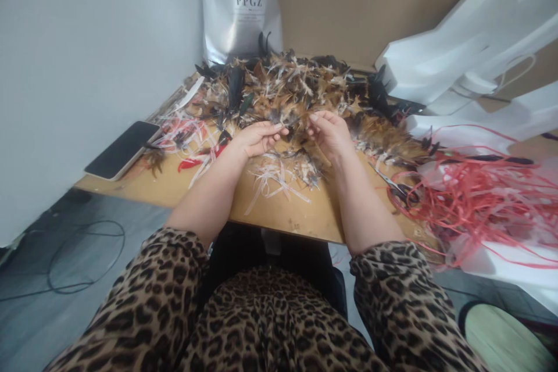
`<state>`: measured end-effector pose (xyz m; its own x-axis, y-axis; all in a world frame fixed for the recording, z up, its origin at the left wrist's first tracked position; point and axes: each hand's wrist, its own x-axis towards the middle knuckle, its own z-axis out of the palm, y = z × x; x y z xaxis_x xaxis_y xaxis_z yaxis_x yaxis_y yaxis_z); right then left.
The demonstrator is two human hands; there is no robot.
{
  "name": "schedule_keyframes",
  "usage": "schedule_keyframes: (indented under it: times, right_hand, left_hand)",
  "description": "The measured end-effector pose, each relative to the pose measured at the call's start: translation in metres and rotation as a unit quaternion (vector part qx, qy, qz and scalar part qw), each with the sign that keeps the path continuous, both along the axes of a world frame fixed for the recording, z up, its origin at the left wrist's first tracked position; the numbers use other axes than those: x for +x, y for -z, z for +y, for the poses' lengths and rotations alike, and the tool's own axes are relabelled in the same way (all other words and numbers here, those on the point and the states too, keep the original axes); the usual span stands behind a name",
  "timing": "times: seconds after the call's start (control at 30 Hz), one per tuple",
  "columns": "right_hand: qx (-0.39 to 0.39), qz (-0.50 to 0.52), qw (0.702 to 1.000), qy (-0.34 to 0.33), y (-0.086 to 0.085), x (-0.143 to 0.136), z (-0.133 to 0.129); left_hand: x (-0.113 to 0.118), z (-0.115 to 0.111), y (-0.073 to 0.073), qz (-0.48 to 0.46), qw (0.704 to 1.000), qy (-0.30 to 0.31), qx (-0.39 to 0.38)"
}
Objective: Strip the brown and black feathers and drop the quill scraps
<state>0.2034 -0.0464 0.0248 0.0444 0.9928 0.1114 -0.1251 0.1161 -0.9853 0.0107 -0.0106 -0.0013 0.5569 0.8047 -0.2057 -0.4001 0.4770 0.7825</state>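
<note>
A wide heap of brown, black and cream feathers (pixel 300 81) covers the back of the wooden table (pixel 161 192). At the heap's front edge, my left hand (pixel 260 138) has its thumb and fingertips pinched together; whatever is between them is too small to name. My right hand (pixel 329 132) is close by on the right, its thumb and forefinger also pinched, with the held item unclear against the feathers. The two hands are a short gap apart. Below them lie thin white strips (pixel 279 177) and a small feather clump (pixel 307 168).
A dark-screened phone (pixel 122 150) rests at the table's left edge. Scissors (pixel 394 186) lie right of my right forearm, beside tangled red strings (pixel 483 197). Behind the feathers stands a silver bag (pixel 242 6). White machine parts (pixel 471 40) occupy the right. A red feather (pixel 192 163) lies left.
</note>
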Motion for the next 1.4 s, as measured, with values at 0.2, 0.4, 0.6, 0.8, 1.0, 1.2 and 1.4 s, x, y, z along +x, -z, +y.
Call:
schedule_keyframes:
  times: [0.2,0.4,0.6,0.8,1.0,1.2,1.4]
  right_hand:
    - [-0.003,0.043,0.999,-0.028,-0.008,-0.002,-0.005]
    - [-0.008,0.041,0.998,-0.037,-0.007,-0.005,-0.006]
    - [0.002,0.087,0.993,-0.074,-0.007,-0.007,-0.008]
    - [-0.007,0.092,0.994,-0.066,0.003,-0.010,-0.003]
    - [0.017,0.017,0.999,-0.049,0.013,-0.027,-0.005]
    - [0.003,0.021,1.000,-0.007,0.015,-0.021,0.000]
    - [0.006,0.013,1.000,0.002,0.018,-0.019,0.002]
  left_hand:
    - [0.000,0.002,-0.001,-0.014,1.000,-0.024,0.007]
    - [0.004,0.001,0.000,-0.014,0.999,-0.047,0.021]
    - [0.005,-0.002,-0.003,0.007,0.999,-0.037,0.016]
    - [0.003,-0.004,-0.007,-0.036,0.999,-0.013,-0.019]
    - [0.007,-0.005,-0.004,-0.027,1.000,0.010,-0.004]
    - [0.008,-0.002,-0.001,0.010,1.000,-0.003,0.020]
    - [0.010,-0.003,0.000,0.046,0.998,-0.021,0.026]
